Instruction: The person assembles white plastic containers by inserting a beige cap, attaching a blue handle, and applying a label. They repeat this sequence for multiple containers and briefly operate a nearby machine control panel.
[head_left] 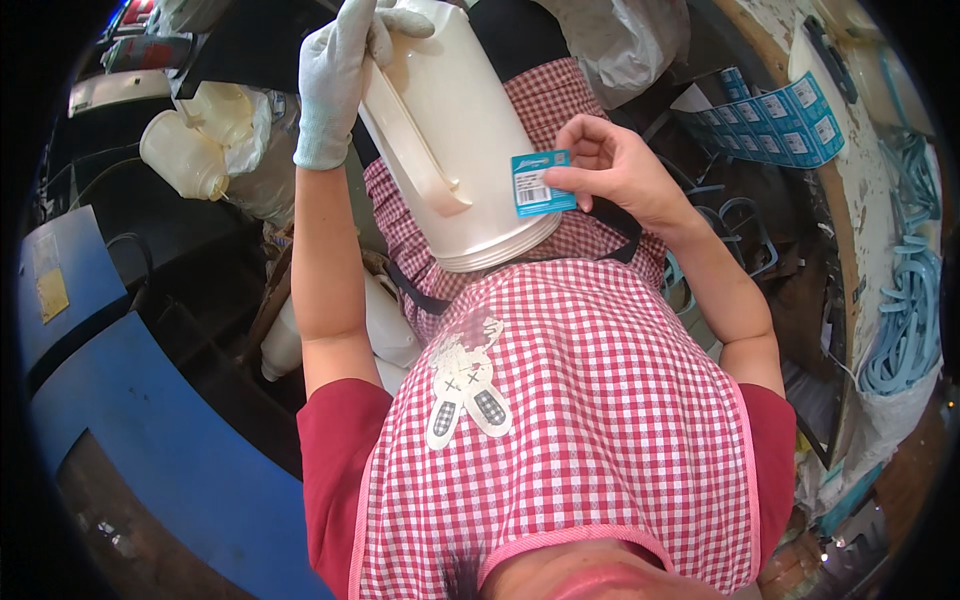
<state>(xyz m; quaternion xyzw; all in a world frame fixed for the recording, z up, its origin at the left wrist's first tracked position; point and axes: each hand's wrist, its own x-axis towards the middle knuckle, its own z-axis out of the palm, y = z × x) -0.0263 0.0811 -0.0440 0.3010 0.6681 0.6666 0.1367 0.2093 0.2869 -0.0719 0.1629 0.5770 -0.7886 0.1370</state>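
A cream plastic jug [465, 130] with a long side handle [410, 140] lies tilted across my lap, its ridged end toward my apron. My left hand [345, 60], in a pale grey glove, grips the jug at its far end by the handle; part of its grip is hidden. My bare right hand [620, 170] pinches the edge of a small teal and white label [538, 185] between thumb and fingers. The label lies against the jug's right side near the ridged end. Whether it sticks there I cannot tell.
A sheet of similar teal labels [780, 125] sits on the worn ledge at the right. Light-blue plastic handles [905, 320] are piled below it. Other cream jugs [185, 155] stand at the left, above blue panels [150, 430]. A clear plastic bag [630, 45] is at the far side.
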